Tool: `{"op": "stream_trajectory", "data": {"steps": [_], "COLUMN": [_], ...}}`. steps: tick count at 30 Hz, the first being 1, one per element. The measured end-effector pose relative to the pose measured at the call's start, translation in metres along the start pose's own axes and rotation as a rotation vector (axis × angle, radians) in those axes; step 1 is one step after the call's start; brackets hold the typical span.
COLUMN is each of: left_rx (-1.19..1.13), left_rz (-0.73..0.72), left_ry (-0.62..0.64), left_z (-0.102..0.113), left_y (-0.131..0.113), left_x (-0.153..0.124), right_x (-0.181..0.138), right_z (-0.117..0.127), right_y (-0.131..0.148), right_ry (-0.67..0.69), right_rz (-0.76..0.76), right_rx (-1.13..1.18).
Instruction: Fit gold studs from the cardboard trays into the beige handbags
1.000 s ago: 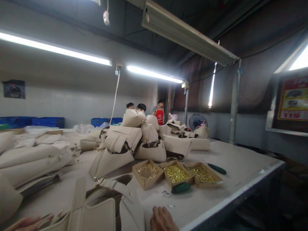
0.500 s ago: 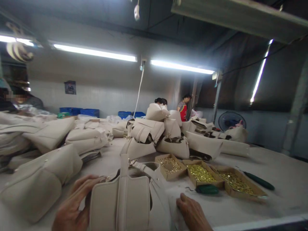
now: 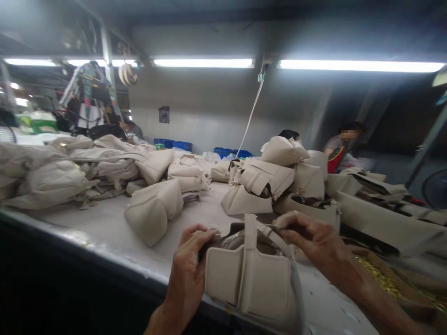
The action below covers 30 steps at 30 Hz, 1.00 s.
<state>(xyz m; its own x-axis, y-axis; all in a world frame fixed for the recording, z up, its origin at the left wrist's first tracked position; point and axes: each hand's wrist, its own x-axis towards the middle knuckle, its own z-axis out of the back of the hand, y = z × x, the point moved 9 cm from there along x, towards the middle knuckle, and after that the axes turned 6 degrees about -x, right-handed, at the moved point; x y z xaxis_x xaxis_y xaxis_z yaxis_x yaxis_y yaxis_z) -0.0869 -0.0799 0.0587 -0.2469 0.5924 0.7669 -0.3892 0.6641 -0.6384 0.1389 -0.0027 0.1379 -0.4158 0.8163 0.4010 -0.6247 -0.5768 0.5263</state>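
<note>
Beige handbag (image 3: 267, 279), left hand (image 3: 190, 260), right hand (image 3: 309, 232) gripping opposite sides

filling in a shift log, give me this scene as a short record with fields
held bag: beige, strap down its front
left hand: holds the bag's upper left edge
right hand: holds the bag's upper right edge
beyond: pile of beige bags on the table
right side: gold pieces
background: person in red apron, blue crates
</note>
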Motion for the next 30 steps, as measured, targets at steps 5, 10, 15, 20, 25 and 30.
{"op": "stream_trajectory", "data": {"steps": [5, 10, 15, 20, 25, 30], "left_rx": [0.08, 0.0, -0.078, -0.067, -0.023, 0.033], "left_rz": [0.048, 0.293, 0.264, 0.222, 0.174, 0.133], "left_ry": [-0.055, -0.088, -0.076, -0.058, -0.055, -0.044], "left_z": [0.012, 0.019, 0.016, 0.014, 0.014, 0.011], "left_y": [-0.003, 0.01, 0.006, 0.003, -0.004, -0.007], "left_x": [-0.01, -0.013, -0.011, -0.009, -0.007, -0.007], "right_x": [0.023, 0.01, 0.009, 0.009, 0.011, 0.016], "right_z": [-0.06, -0.114, -0.129, -0.13, -0.129, -0.132], "right_y": [0.068, 0.075, 0.058, 0.056, 0.056, 0.062], "right_ry": [0.185, 0.431, 0.388, 0.367, 0.358, 0.303], "right_rz": [0.082, 0.042, -0.012, -0.014, 0.012, -0.006], "right_rx": [0.446, 0.686, 0.722, 0.685, 0.638, 0.622]}}
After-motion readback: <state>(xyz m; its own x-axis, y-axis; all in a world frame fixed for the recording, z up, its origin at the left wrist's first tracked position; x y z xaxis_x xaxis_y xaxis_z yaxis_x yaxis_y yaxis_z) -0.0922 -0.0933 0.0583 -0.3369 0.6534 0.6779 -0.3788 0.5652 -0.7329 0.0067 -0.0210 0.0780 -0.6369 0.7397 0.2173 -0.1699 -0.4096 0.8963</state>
